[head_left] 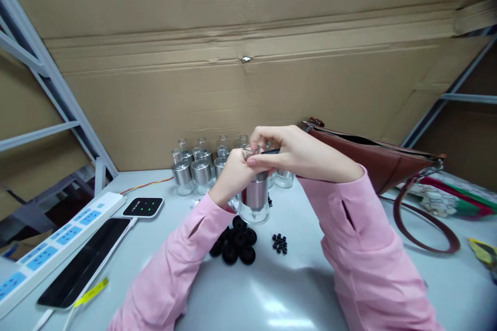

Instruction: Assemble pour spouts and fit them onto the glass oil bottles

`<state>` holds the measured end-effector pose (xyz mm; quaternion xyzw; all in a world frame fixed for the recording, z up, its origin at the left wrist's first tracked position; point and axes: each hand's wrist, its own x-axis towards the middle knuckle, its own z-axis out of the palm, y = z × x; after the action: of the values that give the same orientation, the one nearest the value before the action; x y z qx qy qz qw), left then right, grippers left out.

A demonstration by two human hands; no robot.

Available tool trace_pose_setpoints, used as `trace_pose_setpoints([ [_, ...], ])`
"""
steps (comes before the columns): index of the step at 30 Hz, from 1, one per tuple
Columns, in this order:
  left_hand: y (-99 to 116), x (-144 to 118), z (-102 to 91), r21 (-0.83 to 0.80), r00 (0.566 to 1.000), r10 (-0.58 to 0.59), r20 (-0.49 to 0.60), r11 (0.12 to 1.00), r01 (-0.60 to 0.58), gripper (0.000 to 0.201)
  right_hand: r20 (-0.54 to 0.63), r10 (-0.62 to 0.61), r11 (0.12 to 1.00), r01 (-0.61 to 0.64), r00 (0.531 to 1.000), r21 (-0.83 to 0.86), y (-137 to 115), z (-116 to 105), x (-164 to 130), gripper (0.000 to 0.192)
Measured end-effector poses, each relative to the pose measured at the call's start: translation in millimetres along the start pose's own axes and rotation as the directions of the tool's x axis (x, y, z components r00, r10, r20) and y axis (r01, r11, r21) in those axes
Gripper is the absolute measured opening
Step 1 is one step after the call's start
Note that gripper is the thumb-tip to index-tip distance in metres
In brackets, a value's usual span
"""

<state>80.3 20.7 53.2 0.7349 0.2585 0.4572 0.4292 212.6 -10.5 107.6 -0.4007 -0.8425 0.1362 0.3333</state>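
My left hand (233, 173) grips a small glass bottle (255, 201) with a silver band, held upright above the table. My right hand (289, 152) reaches over its neck, fingertips pinched at the mouth on a thin dark piece (271, 151). Below the bottle lies a heap of large black rubber caps (235, 245) and, to its right, a small cluster of tiny black rings (279, 243). Behind my hands stand several more glass bottles with silver bands (194, 168). Both sleeves are pink.
A white power strip (50, 245), a black phone (83, 261) and a small black device with green lights (143, 206) lie at the left. A brown leather bag (373, 157) with a strap sits at the right. A cardboard wall (248, 61) stands behind the table.
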Motion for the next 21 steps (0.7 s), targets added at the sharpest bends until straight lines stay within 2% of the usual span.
trace_pose_setpoints([
  [2,-4,0,2.7,0.069,0.993,0.063,-0.101,0.996,-0.056,0.016,-0.043,-0.041,0.998,0.039,0.998,-0.058,-2,2,1,0.013],
  [4,-8,0,4.5,0.162,0.982,0.114,-0.149,0.983,-0.09,0.012,-0.056,-0.065,0.992,0.059,0.996,-0.109,-3,1,0,0.011],
  [6,-9,0,2.6,0.247,0.983,0.144,-0.117,0.963,-0.111,0.017,-0.067,-0.064,0.986,0.053,0.996,-0.156,-2,-2,-2,0.01],
  [8,-7,1,-6.9,0.3,0.988,0.149,-0.048,0.945,-0.128,0.033,-0.118,-0.047,0.981,0.023,0.992,-0.194,2,-9,-5,0.009],
  [9,-5,2,-15.4,0.316,0.989,0.146,-0.016,0.939,-0.133,0.041,-0.159,-0.032,0.978,-0.002,0.987,-0.208,5,-13,-7,0.008],
  [10,-3,3,-26.6,0.333,0.988,0.153,-0.029,0.933,-0.135,0.042,-0.201,-0.015,0.976,-0.029,0.979,-0.214,9,-17,-8,0.009],
  [12,-2,6,-55.7,0.434,0.967,0.197,-0.159,0.894,-0.111,0.036,-0.252,0.026,0.975,-0.081,0.967,-0.209,18,-23,-8,0.01],
  [14,-6,7,-90.1,0.515,0.92,0.204,-0.334,0.857,-0.003,0.031,-0.255,0.062,0.977,-0.111,0.965,-0.183,30,-26,-7,0.011],
  [16,-15,6,-123.4,0.55,0.869,0.184,-0.46,0.827,0.116,0.032,-0.26,0.072,0.978,-0.119,0.963,-0.169,42,-24,-2,0.011],
  [18,-28,3,-150.1,0.454,0.826,0.098,-0.555,0.868,0.201,0.031,-0.278,0.081,0.975,-0.134,0.957,-0.179,53,-19,4,0.01],
  [21,-50,-5,-172.8,0.165,0.766,-0.161,-0.623,0.929,0.33,0.031,-0.257,0.108,0.962,-0.166,0.96,-0.218,70,-11,13,0.009],
])
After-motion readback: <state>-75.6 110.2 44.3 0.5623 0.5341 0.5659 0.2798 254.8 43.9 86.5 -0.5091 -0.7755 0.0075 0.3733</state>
